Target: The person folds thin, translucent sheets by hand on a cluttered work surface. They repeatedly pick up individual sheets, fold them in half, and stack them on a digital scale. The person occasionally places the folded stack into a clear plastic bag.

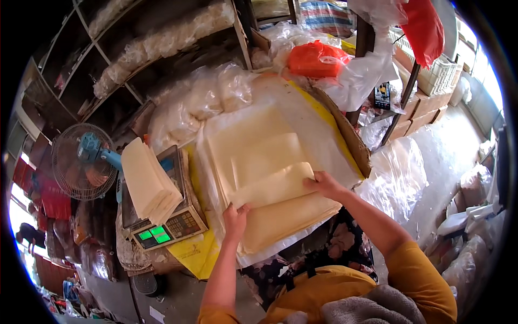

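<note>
A stack of thin, cream-coloured sheets (255, 121) lies before me on white sheeting. Its top sheet (279, 178) is partly lifted and curls over in a fold across the middle. My left hand (236, 218) pinches the fold's left end, thumb on top. At the right end, my right hand (327, 185) grips the same sheet by its corner. The near part of the stack (291, 222) shows several layered edges. To the left, a folded bundle of cream sheets (149, 182) rests on a digital scale (174, 229) with lit green displays.
An electric fan (83, 162) stands left of the scale. Filled clear bags (198, 97) line the table's back, and a cardboard edge (344, 129) rises on the right. Behind are a red bag (317, 58) and a phone (382, 96). A person (30, 237) is far left.
</note>
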Tool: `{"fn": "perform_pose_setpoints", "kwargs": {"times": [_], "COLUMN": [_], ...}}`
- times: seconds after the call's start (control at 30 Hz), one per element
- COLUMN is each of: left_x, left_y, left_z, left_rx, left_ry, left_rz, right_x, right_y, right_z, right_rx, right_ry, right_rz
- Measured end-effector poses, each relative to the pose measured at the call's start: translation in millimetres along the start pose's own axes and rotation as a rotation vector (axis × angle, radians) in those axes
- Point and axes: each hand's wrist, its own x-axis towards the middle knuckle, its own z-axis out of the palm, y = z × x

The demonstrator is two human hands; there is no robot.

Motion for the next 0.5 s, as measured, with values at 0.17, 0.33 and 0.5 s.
{"fn": "perform_pose_setpoints", "kwargs": {"times": [0.17, 0.33, 0.5], "left_x": [11.3, 20.4, 16.9], "left_y": [-3.6, -8.0, 9.7], "left_z": [13.2, 19.7, 27.7], "left_rx": [0.248, 0.227, 0.788], "left_ry": [0.079, 0.068, 0.059], "left_rz": [-0.109, -0.167, 0.359], "right_x": [15.2, 20.2, 19.3], "right_y": [-10.7, -2.7, -5.1], "right_z": [9.8, 10.6, 16.1], "right_rx": [-0.245, -0.288, -0.296], "right_ry": [0.185, 0.211, 0.262], "right_rz": [-0.022, -0.011, 0.049]}}
